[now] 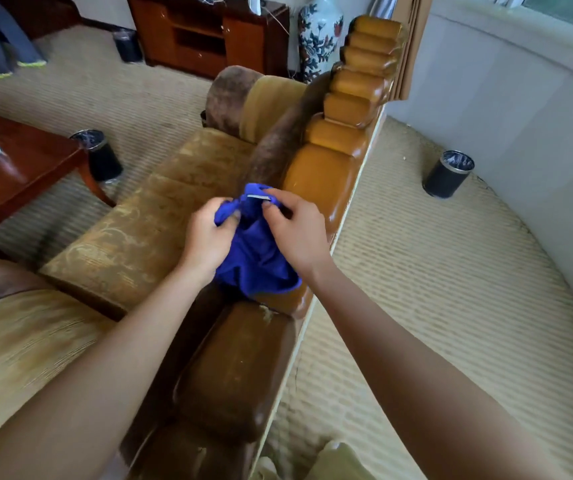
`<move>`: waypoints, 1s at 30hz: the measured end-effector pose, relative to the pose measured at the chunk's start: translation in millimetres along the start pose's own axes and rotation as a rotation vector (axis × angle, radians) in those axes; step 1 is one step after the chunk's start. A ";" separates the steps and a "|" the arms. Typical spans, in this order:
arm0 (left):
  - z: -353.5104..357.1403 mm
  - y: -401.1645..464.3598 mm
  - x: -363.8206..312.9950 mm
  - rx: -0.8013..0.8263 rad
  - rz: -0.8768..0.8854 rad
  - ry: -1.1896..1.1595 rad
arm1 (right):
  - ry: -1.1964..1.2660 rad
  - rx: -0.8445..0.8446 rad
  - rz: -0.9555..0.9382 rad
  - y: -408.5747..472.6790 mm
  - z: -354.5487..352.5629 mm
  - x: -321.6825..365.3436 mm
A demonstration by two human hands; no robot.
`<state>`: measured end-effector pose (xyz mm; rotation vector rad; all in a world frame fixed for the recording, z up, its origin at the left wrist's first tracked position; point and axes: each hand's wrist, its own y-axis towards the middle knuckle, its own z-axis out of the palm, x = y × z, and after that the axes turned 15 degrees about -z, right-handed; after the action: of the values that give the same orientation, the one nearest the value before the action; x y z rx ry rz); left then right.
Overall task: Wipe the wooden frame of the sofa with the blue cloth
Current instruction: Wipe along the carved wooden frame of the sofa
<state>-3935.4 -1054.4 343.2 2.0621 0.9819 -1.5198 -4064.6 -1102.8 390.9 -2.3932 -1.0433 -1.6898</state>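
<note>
**Cloth bunched in both hands over the sofa's top rail**

Head view. The crumpled bright-blue cloth (255,251) hangs just above the glossy, scalloped brown wooden frame of the sofa (326,174), near the middle of the top rail. Left hand (208,237) has fingers curled round the cloth's left fold. Right hand (297,230) pinches the upper edge beside a small white label. My reading: the hands are regathering the cloth into a pad before wiping, so the rail is likely untouched at this spot. The lower folds seem to brush the wood; contact cannot be told for certain.

Around: gold patterned seat cushions (132,237) on the left side of the rail; a dark red wooden table (18,171) beyond the seat's front edge; two black cylindrical waste bins (99,155) (447,174) on the woven carpet; a blue-and-white porcelain vase (319,32) at the rail's far end. Nothing blocks the rail itself; the brown fuzzy back cushion (278,140) presses against its inner edge.
</note>
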 end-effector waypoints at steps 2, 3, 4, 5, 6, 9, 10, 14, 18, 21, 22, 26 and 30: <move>8.5 13.4 -13.8 -0.019 -0.091 -0.302 | 0.017 -0.043 -0.032 10.8 3.1 3.3; 17.3 23.7 -21.0 -0.019 -0.155 -0.456 | 0.021 -0.078 -0.047 18.6 3.1 3.1; 27.1 35.0 -28.8 -0.013 -0.212 -0.600 | 0.021 -0.122 -0.059 26.8 2.3 2.5; 38.6 48.2 -36.5 -0.010 -0.256 -0.697 | 0.013 -0.178 -0.074 35.2 0.3 1.1; 49.5 60.3 -44.8 -0.010 -0.281 -0.735 | -0.009 -0.237 -0.092 43.4 -2.6 -1.0; 77.8 89.9 -66.8 -0.025 -0.268 -0.625 | -0.150 -0.380 -0.139 65.6 -18.7 -12.5; 85.2 98.1 -72.3 -0.019 -0.248 -0.569 | -0.197 -0.394 -0.147 72.2 -24.1 -20.2; 105.9 129.0 -72.8 0.133 -0.194 -0.239 | -0.397 -0.410 -0.181 84.3 -27.0 -47.8; 107.3 124.9 -68.8 0.374 -0.341 -0.338 | -0.428 -0.502 -0.180 85.0 -21.7 -52.4; 104.0 114.7 -71.7 0.454 -0.386 -0.407 | -0.506 -0.467 -0.234 84.8 -17.7 -50.6; 101.0 109.7 -71.2 0.452 -0.361 -0.384 | -0.526 -0.453 -0.252 84.3 -17.0 -50.0; 88.3 85.1 -58.0 0.402 -0.253 -0.368 | -0.536 -0.425 -0.266 80.7 -17.0 -49.3; 76.4 59.9 -33.4 0.312 -0.232 -0.215 | -0.547 -0.429 -0.257 78.1 -16.5 -45.9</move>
<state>-3947.6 -1156.3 343.9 1.9773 0.9785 -2.0825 -4045.1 -1192.6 385.4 -3.2513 -1.1826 -1.4727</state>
